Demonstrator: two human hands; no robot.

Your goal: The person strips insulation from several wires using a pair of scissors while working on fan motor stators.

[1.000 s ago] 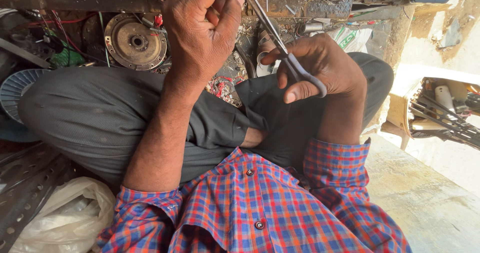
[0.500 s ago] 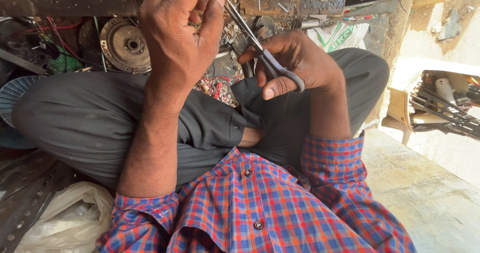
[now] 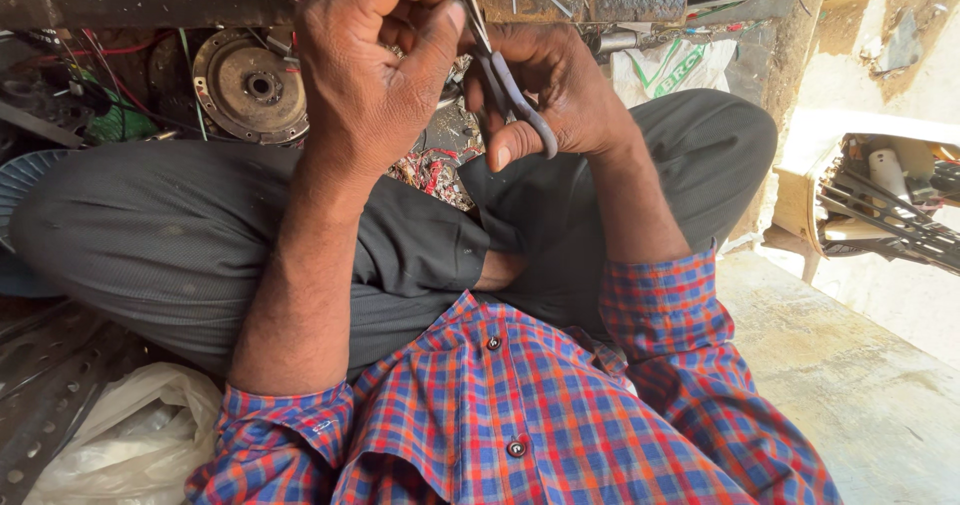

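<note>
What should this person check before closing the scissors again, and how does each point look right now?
1. Scissors firmly gripped: ok, the right hand has its fingers through the grey handles.
2. Piece being cut held steady: cannot tell, the left hand is closed in a fist, but what it pinches is hidden.
3. Blade tips in sight: not ok, they run out of the top of the picture.
4. Left thumb clear of the blades: not ok, it sits right beside them.
5. Lap clear of sharp scrap: ok, the red wire scraps lie on the ground beyond the dark trousers.
</note>
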